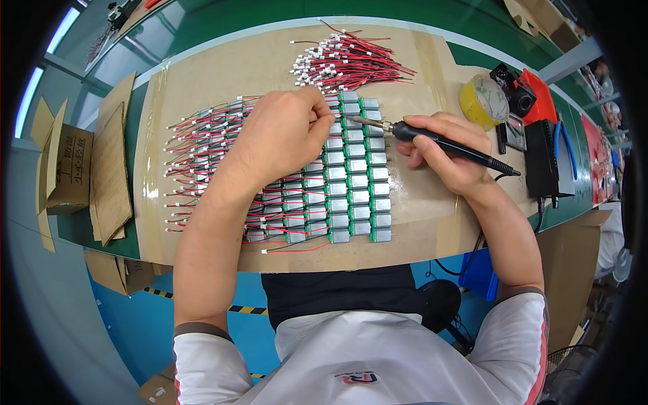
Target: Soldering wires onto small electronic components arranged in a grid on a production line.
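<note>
My right hand (451, 147) grips a black-handled soldering iron (466, 146) like a pen. Its metal tip points left and reaches the upper rows of small silver motors (339, 204) with green ends. Close to that tip, my left hand (287, 131) is closed in a pinch above the motors. What lies between its fingertips is hidden. The motors lie in tight columns on a brown cardboard sheet (432, 233). Red and black wires with white connectors (196, 169) run left from many of them, partly covered by my left forearm.
Loose red and black wires (351, 61) with white plugs are heaped at the far middle. At the right stand a yellow tape roll (483, 101), a black box (542, 158) and a red tray (538, 94). Folded cardboard (111, 175) and an open carton (71, 162) are at the left.
</note>
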`<state>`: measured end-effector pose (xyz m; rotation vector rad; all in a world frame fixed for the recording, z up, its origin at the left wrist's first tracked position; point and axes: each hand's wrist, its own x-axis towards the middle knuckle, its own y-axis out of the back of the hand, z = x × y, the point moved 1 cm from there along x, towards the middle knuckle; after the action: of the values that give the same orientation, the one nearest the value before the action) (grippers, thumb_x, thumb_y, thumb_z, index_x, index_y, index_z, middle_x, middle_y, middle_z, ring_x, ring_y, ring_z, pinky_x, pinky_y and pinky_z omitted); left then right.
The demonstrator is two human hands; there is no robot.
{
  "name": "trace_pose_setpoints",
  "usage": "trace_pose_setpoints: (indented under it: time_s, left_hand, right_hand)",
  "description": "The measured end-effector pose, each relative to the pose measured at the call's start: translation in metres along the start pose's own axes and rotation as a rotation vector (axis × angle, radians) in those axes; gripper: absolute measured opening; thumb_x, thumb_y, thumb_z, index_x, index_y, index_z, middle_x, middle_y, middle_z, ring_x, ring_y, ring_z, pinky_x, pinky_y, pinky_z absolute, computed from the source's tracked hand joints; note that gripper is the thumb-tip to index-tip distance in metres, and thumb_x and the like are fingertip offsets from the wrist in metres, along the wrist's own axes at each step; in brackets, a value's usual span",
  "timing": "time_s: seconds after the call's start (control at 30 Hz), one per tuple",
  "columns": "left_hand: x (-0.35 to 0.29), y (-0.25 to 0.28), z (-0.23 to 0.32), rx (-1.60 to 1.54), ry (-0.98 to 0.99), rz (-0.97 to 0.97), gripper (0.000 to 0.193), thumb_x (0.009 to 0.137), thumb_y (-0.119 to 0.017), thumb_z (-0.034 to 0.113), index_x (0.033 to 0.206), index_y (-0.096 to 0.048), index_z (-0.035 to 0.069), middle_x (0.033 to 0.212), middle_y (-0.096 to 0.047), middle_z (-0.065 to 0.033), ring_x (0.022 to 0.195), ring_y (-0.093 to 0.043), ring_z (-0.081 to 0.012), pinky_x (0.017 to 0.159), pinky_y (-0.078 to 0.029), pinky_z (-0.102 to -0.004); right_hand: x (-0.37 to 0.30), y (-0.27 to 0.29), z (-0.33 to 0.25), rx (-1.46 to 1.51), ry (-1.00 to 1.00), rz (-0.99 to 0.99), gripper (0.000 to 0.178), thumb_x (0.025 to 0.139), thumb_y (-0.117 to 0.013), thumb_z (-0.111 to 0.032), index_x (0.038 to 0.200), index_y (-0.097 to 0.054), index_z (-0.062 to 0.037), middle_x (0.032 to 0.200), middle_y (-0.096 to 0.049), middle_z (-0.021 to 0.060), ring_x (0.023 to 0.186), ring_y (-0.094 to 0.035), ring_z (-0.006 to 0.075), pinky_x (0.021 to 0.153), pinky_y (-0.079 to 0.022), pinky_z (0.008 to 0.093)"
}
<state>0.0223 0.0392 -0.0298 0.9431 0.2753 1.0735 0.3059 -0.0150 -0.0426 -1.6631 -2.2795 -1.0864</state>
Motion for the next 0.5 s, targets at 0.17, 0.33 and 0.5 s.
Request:
trace_pose_setpoints:
  time_s: [0.17,0.33,0.5]
  left_hand:
    - [0.0005,-0.0002,0.0006,-0.006,-0.005,0.001,0.012,0.094,-0.074,0.008,0.091,-0.070,-0.003,0.070,-0.070,-0.0106,0.060,-0.065,-0.0177,0.060,-0.052,-0.0328]
    - [0.0006,0.0005,0.0010,-0.014,0.011,-0.010,0.013,0.094,-0.074,0.008,0.091,-0.070,-0.003,0.070,-0.070,-0.0109,0.060,-0.065,-0.0173,0.060,-0.052,-0.0329]
    - [0.0016,0.0023,0.0049,-0.013,0.033,-0.018,0.012,0.093,-0.072,0.009,0.090,-0.071,-0.003,0.074,-0.072,-0.0159,0.069,-0.069,-0.0288,0.068,-0.055,-0.0401]
  right_hand:
    - [0.0006,0.0001,-0.0016,-0.004,0.005,0.001,0.029,0.096,-0.064,0.006,0.123,-0.072,0.0119,0.089,-0.076,0.0176,0.071,-0.076,0.0198,0.068,-0.064,0.0305]
    - [-0.0003,0.0005,-0.0016,-0.003,0.003,0.003,0.029,0.096,-0.063,0.006,0.123,-0.072,0.0119,0.089,-0.076,0.0172,0.071,-0.077,0.0199,0.068,-0.064,0.0302]
    - [-0.0015,0.0003,-0.0042,0.013,-0.021,0.031,0.030,0.096,-0.063,0.006,0.124,-0.071,0.0119,0.089,-0.076,0.0174,0.071,-0.077,0.0205,0.067,-0.064,0.0302]
